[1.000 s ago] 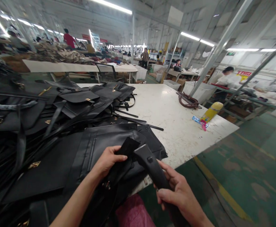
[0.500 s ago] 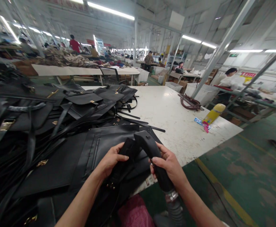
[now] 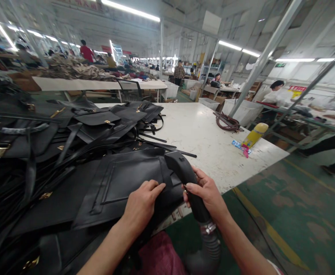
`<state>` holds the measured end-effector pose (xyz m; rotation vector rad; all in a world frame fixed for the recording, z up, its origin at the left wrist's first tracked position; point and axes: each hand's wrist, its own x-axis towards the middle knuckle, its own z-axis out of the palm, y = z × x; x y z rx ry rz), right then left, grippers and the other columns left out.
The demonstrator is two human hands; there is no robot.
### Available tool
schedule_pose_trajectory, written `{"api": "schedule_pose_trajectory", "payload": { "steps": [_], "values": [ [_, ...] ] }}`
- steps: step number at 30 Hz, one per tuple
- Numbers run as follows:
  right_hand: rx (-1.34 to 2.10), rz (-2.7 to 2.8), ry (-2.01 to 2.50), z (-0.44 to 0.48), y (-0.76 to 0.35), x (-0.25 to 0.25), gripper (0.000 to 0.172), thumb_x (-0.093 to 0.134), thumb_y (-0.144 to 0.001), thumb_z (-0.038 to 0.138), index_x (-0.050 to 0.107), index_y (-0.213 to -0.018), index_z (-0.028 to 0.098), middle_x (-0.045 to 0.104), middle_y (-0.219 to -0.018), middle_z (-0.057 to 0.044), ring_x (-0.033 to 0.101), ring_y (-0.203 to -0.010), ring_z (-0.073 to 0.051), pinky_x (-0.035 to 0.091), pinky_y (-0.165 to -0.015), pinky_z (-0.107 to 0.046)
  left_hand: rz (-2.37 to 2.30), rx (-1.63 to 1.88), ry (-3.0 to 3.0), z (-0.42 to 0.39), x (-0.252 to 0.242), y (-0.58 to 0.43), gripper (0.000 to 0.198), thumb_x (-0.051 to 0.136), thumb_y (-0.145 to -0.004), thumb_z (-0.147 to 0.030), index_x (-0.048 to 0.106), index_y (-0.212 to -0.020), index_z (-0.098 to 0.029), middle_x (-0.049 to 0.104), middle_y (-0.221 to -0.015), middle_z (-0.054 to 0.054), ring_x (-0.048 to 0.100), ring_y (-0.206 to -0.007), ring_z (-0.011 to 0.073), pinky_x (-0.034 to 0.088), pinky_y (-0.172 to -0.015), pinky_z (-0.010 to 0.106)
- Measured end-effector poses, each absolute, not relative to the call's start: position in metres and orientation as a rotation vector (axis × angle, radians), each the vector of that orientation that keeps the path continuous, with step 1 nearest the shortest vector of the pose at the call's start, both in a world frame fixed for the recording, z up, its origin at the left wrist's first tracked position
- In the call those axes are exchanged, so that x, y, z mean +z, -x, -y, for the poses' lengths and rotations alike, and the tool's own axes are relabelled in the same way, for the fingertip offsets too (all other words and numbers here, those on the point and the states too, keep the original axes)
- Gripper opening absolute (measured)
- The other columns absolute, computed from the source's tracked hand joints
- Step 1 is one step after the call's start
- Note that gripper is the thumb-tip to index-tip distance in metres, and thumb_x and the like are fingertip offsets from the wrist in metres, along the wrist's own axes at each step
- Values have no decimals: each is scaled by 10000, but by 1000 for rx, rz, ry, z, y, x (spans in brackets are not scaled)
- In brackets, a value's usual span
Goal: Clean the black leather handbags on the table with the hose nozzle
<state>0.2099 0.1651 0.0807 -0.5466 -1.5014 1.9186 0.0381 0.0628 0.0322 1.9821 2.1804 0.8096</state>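
Head view, left to right: pile of black bags (image 3: 41, 133) is covering the left half of the white table (image 3: 213, 152). Nearest me, a flat black bag panel (image 3: 121, 183) is lying at the table's near edge, its long axis running left-right, slightly tilted up toward the right. My left hand (image 3: 141, 204) is pressing flat on the panel's right end, fingers spread narrow, nothing pinched. Just right of it, touching distance, my right hand (image 3: 206, 194) is wrapping closed around the black nozzle tool (image 3: 184, 177); its hose (image 3: 209, 244) is dropping below the table. Tool's long axis is running up-left, tip over the panel's right edge, just beyond my left fingertips. Right hand is the nearer one to that edge. Farther right: brown straps (image 3: 227, 122), yellow bottle (image 3: 253, 135).

Versus half a second ago: left hand is no longer gripping a folded strip up against the tool; panel is lying flat now, tool tip is lower.
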Motion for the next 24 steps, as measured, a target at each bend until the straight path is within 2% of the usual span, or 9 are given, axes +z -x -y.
{"api": "schedule_pose_trajectory", "payload": {
  "steps": [3,7,15,20,24],
  "values": [
    [1904,1529,666,-166,-235,76,639,647,-686,236,366,-1259,199,606,-693,-5,555,-452,-121,464,-369,-218,-2296,620,-2265,-49,7,-46,372,374,-798,-87,557,-1086,-234,582,-1010,61,489,-861,204,395,-727,339],
    [1960,1610,819,-158,-267,52,649,632,-678,221,360,-1266,179,599,-673,-1,543,-424,-110,444,-343,-197,-2320,705,-2410,-36,-29,-44,295,401,-807,-90,581,-1010,-204,567,-993,78,471,-857,198,383,-733,337],
    [2263,1726,811,-133,-270,20,664,631,-643,175,402,-1264,235,611,-754,-7,546,-407,-91,431,-327,-172,-2227,764,-2418,-36,-38,-47,217,379,-848,-160,581,-772,-183,507,-742,36,406,-716,163,345,-655,306],
    [2230,1711,758,-137,-233,11,622,642,-641,191,440,-1229,202,584,-587,29,529,-371,-106,435,-312,-190,-2252,748,-2379,-38,-42,-47,246,371,-848,-148,547,-678,-173,475,-706,31,390,-686,156,331,-631,296],
    [2002,1552,804,-143,-228,19,636,642,-664,234,397,-1249,192,589,-599,28,529,-373,-105,440,-322,-195,-2263,760,-2352,-38,-41,-47,219,395,-838,-141,531,-670,-171,465,-705,28,385,-682,151,324,-618,288]
  ]
}}
